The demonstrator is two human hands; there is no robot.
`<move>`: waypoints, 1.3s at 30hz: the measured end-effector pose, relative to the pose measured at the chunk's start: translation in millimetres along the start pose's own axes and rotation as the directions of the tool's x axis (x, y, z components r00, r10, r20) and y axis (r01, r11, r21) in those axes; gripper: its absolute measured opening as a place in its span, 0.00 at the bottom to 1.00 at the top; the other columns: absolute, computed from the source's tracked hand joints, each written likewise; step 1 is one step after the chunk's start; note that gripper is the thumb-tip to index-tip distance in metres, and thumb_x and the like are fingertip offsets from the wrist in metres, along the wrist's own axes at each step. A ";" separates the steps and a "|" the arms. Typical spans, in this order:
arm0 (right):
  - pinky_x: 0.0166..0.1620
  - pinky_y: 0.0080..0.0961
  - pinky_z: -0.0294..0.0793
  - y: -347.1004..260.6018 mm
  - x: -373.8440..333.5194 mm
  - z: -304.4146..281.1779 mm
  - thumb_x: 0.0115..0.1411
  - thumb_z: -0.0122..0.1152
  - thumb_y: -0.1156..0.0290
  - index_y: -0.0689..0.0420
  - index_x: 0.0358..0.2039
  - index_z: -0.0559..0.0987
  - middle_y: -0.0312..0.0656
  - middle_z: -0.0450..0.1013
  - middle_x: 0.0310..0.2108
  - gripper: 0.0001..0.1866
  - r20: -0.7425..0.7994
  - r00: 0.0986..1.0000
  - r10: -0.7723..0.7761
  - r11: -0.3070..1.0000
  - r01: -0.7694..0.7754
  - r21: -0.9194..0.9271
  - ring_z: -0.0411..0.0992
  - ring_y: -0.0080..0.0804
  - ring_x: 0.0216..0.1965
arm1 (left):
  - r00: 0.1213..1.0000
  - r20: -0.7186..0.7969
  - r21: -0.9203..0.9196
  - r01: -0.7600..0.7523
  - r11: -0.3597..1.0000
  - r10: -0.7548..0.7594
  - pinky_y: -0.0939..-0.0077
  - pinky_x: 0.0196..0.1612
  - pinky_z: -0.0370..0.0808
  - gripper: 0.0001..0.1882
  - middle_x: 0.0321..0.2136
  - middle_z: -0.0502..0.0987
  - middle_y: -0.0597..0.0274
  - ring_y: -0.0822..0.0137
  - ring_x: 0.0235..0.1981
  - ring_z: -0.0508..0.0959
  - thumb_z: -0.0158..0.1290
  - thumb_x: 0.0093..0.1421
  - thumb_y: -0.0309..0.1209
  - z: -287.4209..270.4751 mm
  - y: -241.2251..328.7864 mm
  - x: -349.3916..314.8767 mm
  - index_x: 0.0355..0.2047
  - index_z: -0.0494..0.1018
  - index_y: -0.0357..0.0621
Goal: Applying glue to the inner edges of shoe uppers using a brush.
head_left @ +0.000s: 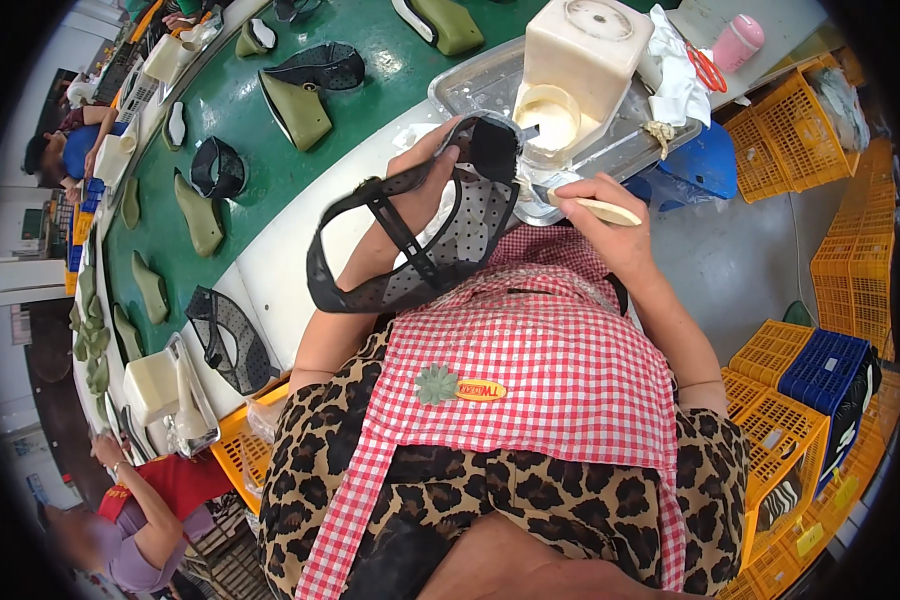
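My left hand (427,190) is closed on a black shoe upper (478,222) of dotted mesh with a buckled strap, raised above the white table edge. Its fingers grip the upper near its dark solid end. In my right hand (610,232) is a brush (610,212) with a cream handle, its bristle end beside the upper's edge. Just beyond it, a white plastic glue container (582,60) with a round opening holds cream-coloured paste. That container stands in a metal tray (478,82). Another black mesh upper (236,340) lies on the white ledge to the left.
Green shoe lasts (200,215) and black uppers (218,168) lie on the green work surface (370,110). Right of the tray are a white cloth (682,80), red-handled scissors (706,68) and a pink bottle (738,42). Yellow crates (760,140) stand at right. Two people work at left.
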State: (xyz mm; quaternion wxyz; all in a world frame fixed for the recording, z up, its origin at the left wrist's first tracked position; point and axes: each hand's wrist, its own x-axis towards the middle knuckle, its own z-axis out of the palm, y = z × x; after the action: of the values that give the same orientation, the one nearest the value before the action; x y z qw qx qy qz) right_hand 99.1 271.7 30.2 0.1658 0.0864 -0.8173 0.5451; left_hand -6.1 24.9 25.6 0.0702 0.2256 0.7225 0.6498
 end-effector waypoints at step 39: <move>0.38 0.33 0.68 -23.2 39.9 62.4 0.50 0.68 0.75 0.55 0.30 0.82 0.39 0.71 0.29 0.06 -0.051 0.920 -0.388 0.890 0.360 -0.280 0.67 0.40 0.34 | 0.958 -0.274 -0.759 -0.158 0.631 -0.089 0.66 0.53 0.75 0.17 0.45 0.78 0.55 0.64 0.46 0.78 0.51 0.67 0.34 -4.6 42.1 6.7 0.50 0.71 0.34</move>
State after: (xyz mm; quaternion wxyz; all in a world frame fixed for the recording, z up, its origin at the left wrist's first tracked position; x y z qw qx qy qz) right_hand 58.5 206.9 42.9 0.3206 0.1905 -0.8408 0.3924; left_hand -4.0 25.7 68.4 0.0425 0.0913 0.3711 0.9231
